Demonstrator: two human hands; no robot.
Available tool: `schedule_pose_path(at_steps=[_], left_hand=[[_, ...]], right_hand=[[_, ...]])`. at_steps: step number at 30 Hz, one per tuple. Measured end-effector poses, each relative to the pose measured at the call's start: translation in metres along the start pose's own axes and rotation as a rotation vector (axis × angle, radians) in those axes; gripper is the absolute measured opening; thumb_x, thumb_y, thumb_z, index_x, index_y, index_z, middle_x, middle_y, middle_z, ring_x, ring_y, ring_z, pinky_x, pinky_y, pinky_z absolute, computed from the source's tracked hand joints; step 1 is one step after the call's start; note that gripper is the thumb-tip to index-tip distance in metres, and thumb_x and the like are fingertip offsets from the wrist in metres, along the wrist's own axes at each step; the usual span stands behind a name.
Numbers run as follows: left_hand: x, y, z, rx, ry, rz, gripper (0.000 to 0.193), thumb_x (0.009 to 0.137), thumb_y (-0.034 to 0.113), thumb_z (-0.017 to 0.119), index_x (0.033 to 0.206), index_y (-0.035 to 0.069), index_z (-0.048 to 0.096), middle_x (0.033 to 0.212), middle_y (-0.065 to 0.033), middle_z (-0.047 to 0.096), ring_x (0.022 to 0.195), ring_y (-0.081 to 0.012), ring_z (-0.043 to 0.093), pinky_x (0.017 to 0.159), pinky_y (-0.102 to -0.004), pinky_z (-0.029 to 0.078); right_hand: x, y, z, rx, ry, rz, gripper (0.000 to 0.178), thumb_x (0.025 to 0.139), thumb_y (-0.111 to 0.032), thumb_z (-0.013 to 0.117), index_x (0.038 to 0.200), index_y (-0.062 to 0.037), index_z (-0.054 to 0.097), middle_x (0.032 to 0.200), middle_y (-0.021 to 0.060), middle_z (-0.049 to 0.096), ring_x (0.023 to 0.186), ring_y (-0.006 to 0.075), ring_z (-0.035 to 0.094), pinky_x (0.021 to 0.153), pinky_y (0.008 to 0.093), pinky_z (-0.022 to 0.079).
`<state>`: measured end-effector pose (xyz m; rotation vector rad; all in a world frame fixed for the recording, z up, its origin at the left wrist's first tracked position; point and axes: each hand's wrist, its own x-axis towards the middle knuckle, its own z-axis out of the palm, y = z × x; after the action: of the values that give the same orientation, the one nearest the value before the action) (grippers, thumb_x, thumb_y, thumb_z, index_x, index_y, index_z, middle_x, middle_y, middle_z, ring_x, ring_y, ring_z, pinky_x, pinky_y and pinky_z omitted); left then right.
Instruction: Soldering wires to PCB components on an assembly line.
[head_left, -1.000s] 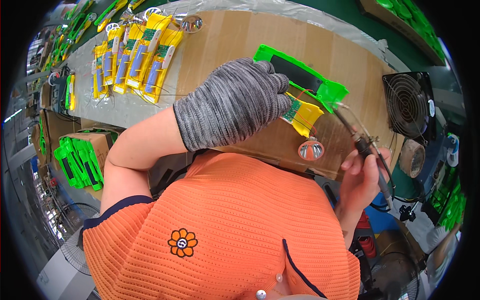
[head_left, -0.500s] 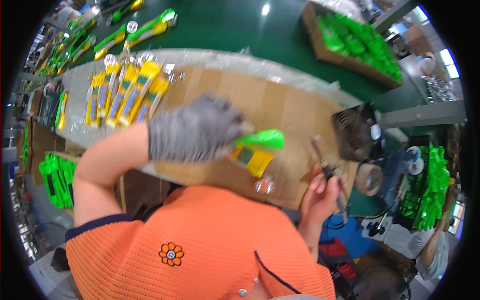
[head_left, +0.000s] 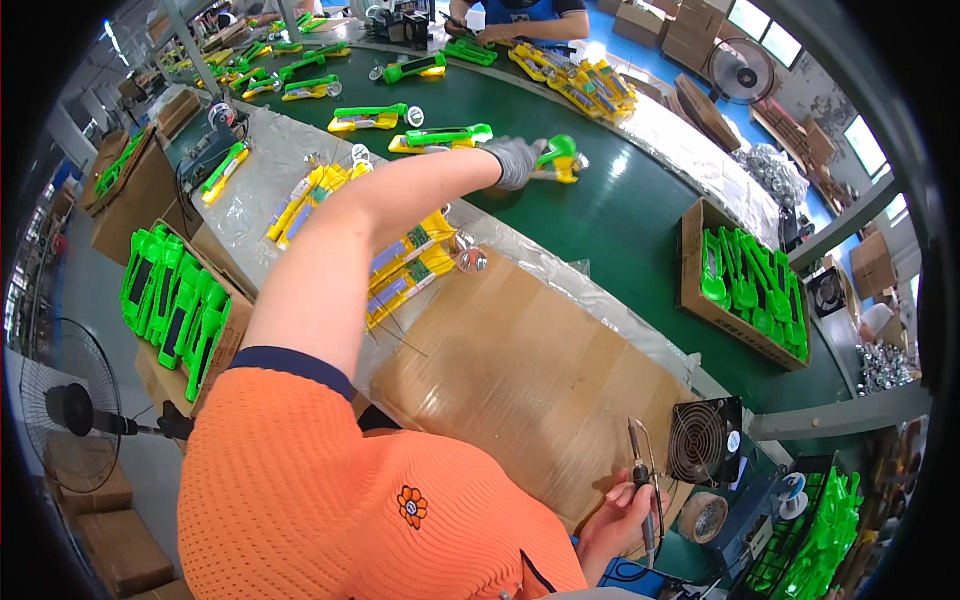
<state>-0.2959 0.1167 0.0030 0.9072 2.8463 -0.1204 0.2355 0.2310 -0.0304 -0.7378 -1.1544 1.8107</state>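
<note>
My left hand (head_left: 517,163), in a grey glove, reaches out over the green work surface. Beside its fingers lies a green-and-yellow plastic casing (head_left: 557,160) with a shiny round end. The fingers are smeared, so their grip on it does not show. Low at the right, my bare right hand (head_left: 622,515) is closed around a soldering iron (head_left: 641,480), its tip pointing up. Under my left arm several yellow casing halves (head_left: 412,275) with circuit boards and thin wires lie at the left end of a brown cardboard sheet (head_left: 530,370).
Other green-and-yellow casings (head_left: 370,118) lie along the green surface. A box of green parts (head_left: 745,285) stands at the right, another (head_left: 180,300) at the left. A small black fan (head_left: 703,440) and a solder roll (head_left: 703,515) sit near my right hand. Across the bench works another person (head_left: 530,20).
My left hand has gone from above the cardboard to the far green surface, and the casing is now there too. The head view has shifted. My right hand still holds the soldering iron.
</note>
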Motion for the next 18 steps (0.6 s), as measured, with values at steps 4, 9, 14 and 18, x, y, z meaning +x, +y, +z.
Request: schedule_pose_path(at_steps=[4,9,14,18], left_hand=[[-0.011,-0.013,-0.025,-0.004,-0.093,0.001,0.093,0.085,0.048,0.067,0.152,0.004,0.022,0.130,-0.0281,0.055,0.122,-0.0390,0.055,0.099,-0.0457,0.046],[-0.117,-0.094,-0.115,0.032,0.078,0.138,0.100,0.082,0.063,0.064,0.149,-0.001,0.028,0.138,-0.0281,0.050,0.126,-0.0412,0.051,0.107,-0.0407,0.040],[-0.318,-0.176,-0.200,0.319,0.028,-0.167,0.077,0.082,0.047,0.069,0.139,0.001,0.045,0.123,-0.0255,0.061,0.115,-0.0359,0.060,0.096,-0.0444,0.048],[-0.473,-0.266,-0.152,0.251,-0.041,-0.659,0.104,0.074,0.064,0.073,0.146,-0.002,0.036,0.136,-0.0254,0.053,0.126,-0.0370,0.053,0.108,-0.0387,0.040]], right_hand=[[0.003,-0.004,0.019,-0.047,-0.077,-0.024,0.012,0.095,-0.006,0.050,0.089,-0.0076,0.041,0.059,0.0042,0.047,0.054,0.0135,0.050,0.091,0.0422,0.050],[0.018,0.010,0.029,-0.097,-0.184,-0.033,0.012,0.095,-0.007,0.050,0.086,-0.0072,0.041,0.059,0.0026,0.045,0.057,0.0114,0.048,0.087,0.0392,0.048],[0.011,-0.009,0.023,-0.836,-0.136,-0.339,0.031,0.099,-0.024,0.053,0.079,-0.0010,0.058,0.074,0.0113,0.058,0.082,0.0287,0.060,0.086,0.0484,0.047],[0.016,-0.005,0.031,-0.556,-0.204,-0.282,0.029,0.099,-0.025,0.053,0.082,-0.0018,0.057,0.075,0.0098,0.056,0.080,0.0264,0.057,0.086,0.0460,0.046]])
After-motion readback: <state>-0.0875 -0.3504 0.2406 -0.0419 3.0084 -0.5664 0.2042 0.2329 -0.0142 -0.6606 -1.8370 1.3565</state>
